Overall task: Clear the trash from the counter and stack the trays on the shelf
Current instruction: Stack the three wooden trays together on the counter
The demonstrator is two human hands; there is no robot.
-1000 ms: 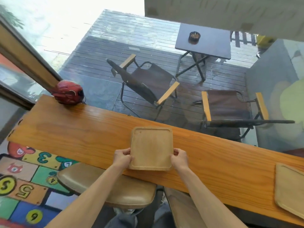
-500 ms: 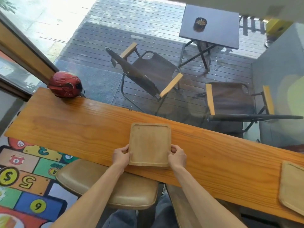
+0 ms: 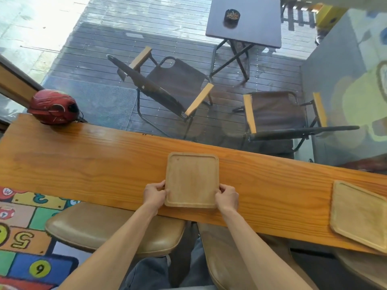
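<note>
On the near half of the long wooden counter we have a square wooden tray lying flat, its near edge close to the counter's front edge. We reach for it with both bare forearms stretched forward from the bottom of the view, angled slightly inward so that they meet at the tray's two near corners. Our left hand curls around the tray's left rim near the front corner, fingers tucked against the edge and the thumb on top; our right hand mirrors it on the right rim, knuckles raised, thumb pressed to the rim. Both hands are closed on the tray, wrists fairly straight; whether it is lifted off the wood or resting on it we cannot tell. Well to the right of this tray, at the counter's right end, a second wooden tray lies turned at an angle. Far to the tray's left, at the counter's back corner, sits a red helmet. Below the tray, under the counter's front edge, two tan padded stools stand beside each other.
</note>
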